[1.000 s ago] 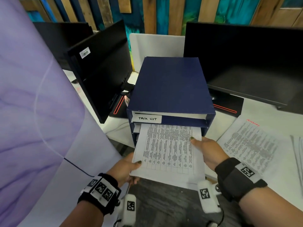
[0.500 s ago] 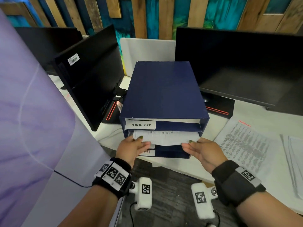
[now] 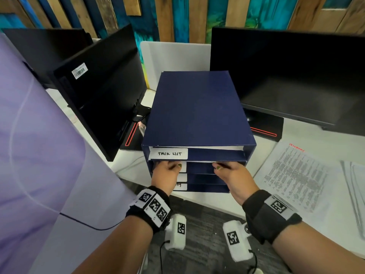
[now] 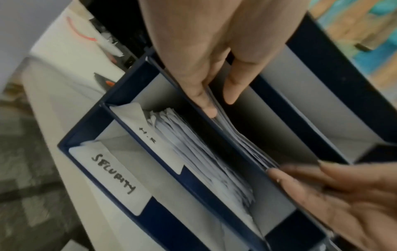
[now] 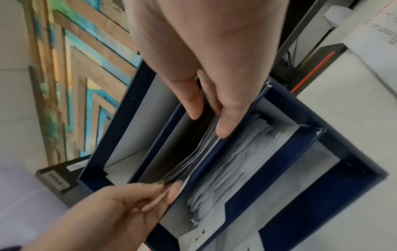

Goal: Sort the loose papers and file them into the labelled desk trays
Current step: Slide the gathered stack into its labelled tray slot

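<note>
A dark blue tray unit with several shelves stands on the white desk; its top shelf is labelled TASK LIST. Both hands are at the mouth of the second shelf. My left hand and right hand each pinch the front edge of the printed paper, thumb on top and fingers beneath. Only a thin white edge of it shows there. In the left wrist view the sheets lie deep in that shelf. The shelf below holds crumpled papers, and the lowest label reads SECURITY.
Loose printed sheets lie on the desk to the right, with another stack at the frame's edge. Black monitors stand at left and right of the unit. A purple panel fills the left side.
The printed sheet went from hanging mostly outside the unit to lying almost fully inside the second shelf. Both hands moved forward with it up to the shelf mouth.
</note>
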